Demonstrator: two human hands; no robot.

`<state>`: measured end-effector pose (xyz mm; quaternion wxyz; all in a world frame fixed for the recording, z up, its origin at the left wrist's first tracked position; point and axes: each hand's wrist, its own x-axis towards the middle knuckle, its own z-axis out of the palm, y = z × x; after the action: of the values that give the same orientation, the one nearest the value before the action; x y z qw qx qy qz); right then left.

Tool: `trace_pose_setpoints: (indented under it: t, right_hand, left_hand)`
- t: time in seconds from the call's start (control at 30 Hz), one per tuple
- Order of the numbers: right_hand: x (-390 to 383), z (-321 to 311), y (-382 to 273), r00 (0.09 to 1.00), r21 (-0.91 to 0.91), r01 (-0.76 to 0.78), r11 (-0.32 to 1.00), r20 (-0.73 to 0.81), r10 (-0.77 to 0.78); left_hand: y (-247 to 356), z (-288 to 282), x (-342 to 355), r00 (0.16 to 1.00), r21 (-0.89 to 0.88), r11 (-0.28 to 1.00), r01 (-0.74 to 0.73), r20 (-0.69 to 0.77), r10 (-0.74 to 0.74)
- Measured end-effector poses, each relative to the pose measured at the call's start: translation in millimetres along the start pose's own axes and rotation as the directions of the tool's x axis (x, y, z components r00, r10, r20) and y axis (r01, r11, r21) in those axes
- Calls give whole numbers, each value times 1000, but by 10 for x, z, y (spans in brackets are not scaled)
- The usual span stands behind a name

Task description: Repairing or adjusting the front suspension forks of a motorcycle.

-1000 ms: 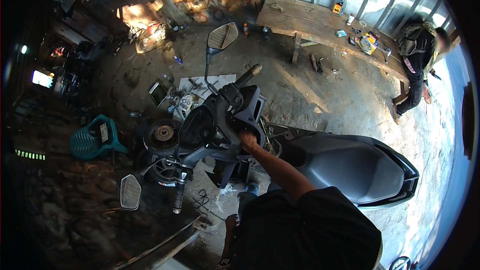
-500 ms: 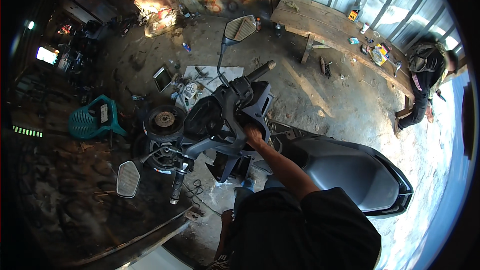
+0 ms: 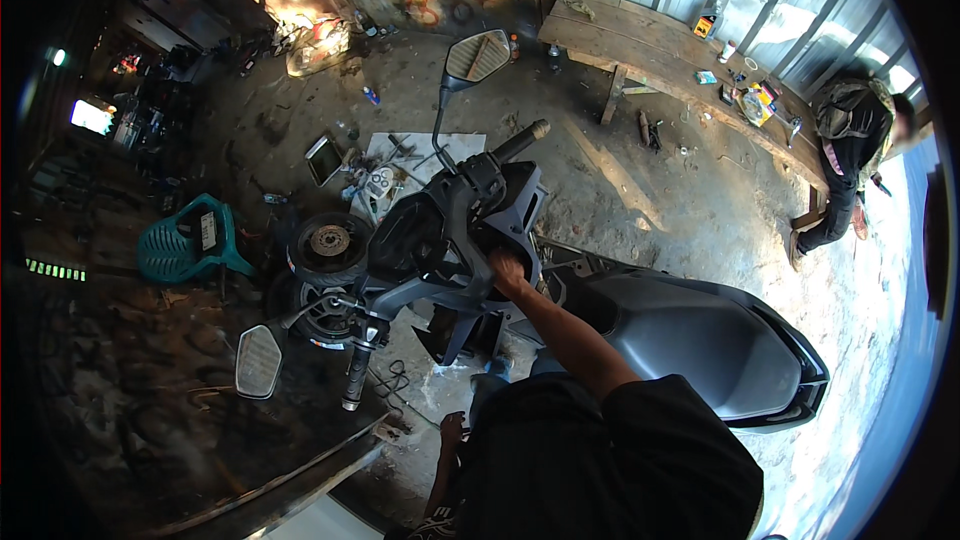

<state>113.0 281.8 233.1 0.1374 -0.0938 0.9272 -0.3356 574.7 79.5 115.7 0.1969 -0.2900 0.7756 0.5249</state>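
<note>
My right hand (image 3: 507, 268) reaches into a dark recess in the inner front panel (image 3: 522, 208) of a dark scooter, its fingers hidden inside. Above it are the handlebar (image 3: 517, 143) and a mirror (image 3: 478, 59); the scooter's long seat (image 3: 700, 345) extends to the right. My left hand (image 3: 452, 426) hangs low beside my dark-clothed body, fingers loosely bent and apart, with no object visible in it. A thin cable (image 3: 398, 382) lies on the floor near it.
Loose wheels (image 3: 314, 245), a green plastic chair (image 3: 180, 252) and a white sheet with parts (image 3: 430, 145) lie left and behind. A wooden bench (image 3: 590, 30) with tools and bottles lines the metal wall. Another person (image 3: 845, 170) is at its right end.
The view has shifted, so the scooter and bench sit slightly higher and rightward. My right hand stays in the recess. My left hand has risen slightly.
</note>
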Motion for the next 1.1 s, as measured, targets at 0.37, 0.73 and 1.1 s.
trace_pose_setpoints:
  t: [0.37, 0.73, 1.1]
  right_hand:
    - [44, 69, -5, 999, -11, -17, 1000, 31, 17]
    - [26, 11, -44, 997, -85, -44, 995, 65, 50]
    - [22, 21, 9, 1000, -94, 6, 996, 18, -4]
  left_hand:
    - [122, 49, -100, 986, -132, 977, 169, 25, -167]
    - [-144, 162, -37, 888, -383, 806, 451, 108, -446]
    - [-144, 165, 12, 927, -229, 901, 368, 10, -376]
